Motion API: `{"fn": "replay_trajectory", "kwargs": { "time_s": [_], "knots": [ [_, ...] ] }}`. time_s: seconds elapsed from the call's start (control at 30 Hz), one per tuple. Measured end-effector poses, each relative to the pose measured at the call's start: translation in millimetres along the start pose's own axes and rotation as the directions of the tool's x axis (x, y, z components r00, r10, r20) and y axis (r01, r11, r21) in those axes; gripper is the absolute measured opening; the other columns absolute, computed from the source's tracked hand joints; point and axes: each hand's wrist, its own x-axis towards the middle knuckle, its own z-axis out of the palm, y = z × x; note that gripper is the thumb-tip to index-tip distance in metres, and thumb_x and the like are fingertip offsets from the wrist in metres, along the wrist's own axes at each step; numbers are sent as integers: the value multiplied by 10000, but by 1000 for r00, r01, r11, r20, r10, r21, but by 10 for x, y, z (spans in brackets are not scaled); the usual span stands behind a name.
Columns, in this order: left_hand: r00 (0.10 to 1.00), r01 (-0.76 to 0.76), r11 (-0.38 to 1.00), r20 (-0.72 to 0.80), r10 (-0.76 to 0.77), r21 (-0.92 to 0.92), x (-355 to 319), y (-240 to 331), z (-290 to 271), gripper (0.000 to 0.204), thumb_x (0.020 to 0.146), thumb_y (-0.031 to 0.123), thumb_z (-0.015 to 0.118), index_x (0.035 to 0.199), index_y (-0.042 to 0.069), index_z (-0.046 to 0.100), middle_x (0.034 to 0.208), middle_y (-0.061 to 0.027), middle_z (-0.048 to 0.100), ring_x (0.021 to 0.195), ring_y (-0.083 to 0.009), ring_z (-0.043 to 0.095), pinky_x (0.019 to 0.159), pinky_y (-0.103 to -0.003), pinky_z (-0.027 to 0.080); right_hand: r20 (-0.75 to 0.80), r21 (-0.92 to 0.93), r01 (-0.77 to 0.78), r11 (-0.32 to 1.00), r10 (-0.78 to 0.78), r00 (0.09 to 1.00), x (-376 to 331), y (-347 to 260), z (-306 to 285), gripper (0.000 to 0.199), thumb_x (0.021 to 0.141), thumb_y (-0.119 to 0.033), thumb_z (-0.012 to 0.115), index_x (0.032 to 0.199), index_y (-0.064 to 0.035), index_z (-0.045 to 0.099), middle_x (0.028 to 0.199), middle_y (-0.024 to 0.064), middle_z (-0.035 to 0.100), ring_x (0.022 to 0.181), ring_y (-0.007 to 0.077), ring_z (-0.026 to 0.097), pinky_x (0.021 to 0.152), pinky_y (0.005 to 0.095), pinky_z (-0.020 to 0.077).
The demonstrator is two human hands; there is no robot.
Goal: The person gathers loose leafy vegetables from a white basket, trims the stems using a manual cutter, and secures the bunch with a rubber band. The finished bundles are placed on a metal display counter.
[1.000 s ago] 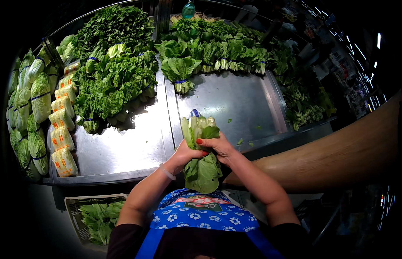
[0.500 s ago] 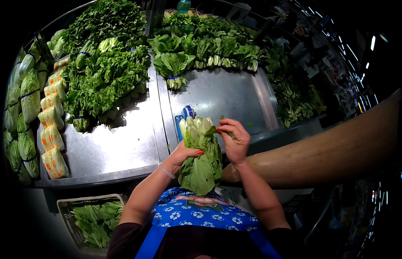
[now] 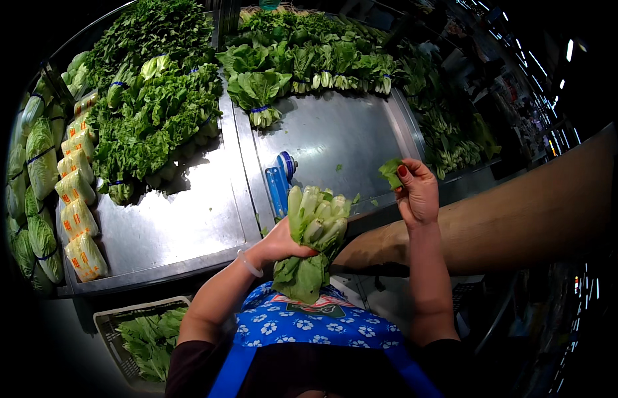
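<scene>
My left hand (image 3: 282,242) is closed round a bunch of leafy greens (image 3: 317,215). Its pale stem ends point up and away from me, while the leaves hang down over my apron. Off to the right, my right hand (image 3: 418,196) pinches a torn piece of green leaf (image 3: 390,173) between thumb and fingers, well apart from the bunch. Just beyond the bunch, a blue tape dispenser (image 3: 278,189) with a roll in it lies on the metal counter (image 3: 322,142).
Leafy greens (image 3: 153,126) are heaped on the left counter, beside wrapped yellowish packs (image 3: 77,219) and Chinese cabbages (image 3: 41,159). Banded bunches (image 3: 256,93) line the back. A crate (image 3: 106,322) of loose leaves stands below left. A large brown cylinder-like shape (image 3: 495,232) extends right.
My right hand has moved right, away from the bunch, with a leaf piece in its fingers. The bunch has tilted so its stem ends show more and lean right.
</scene>
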Motion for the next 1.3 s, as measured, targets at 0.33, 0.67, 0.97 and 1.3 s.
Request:
{"fn": "replay_trajectory", "kwargs": {
  "time_s": [0.33,0.67,0.97,1.3],
  "knots": [
    [998,-60,995,23,59,82,-19,239,116,827,634,185,816,1357,9,456,1273,-95,573,1185,-189,540,1040,-330,404,541,-757,393,522,164,825,-5,-226,541,438,726,-126,769,1156,-116,684,1090,69,661,1029,265,608,877,372,488],
    [996,-86,993,38,83,83,-69,162,216,849,633,197,817,1368,11,437,1287,-99,563,1187,-200,539,1046,-333,398,491,-752,421,508,5,871,40,-285,509,149,744,-39,736,884,-72,700,837,73,662,774,269,642,704,332,520],
    [999,36,999,1,-36,-25,-38,27,166,822,622,144,833,1342,18,459,1217,-74,579,1129,-165,539,992,-322,428,832,-548,832,79,-46,553,-395,21,709,168,661,-93,734,809,-80,653,891,41,662,843,241,627,667,344,521],
    [920,-6,965,-379,-97,-263,-852,-43,-374,781,634,86,795,1337,-6,468,1215,-96,605,1109,-215,590,979,-353,462,397,-818,-159,552,744,538,-483,584,-642,214,785,-87,770,987,-22,744,928,101,739,828,144,685,734,276,533]
  ]
}}
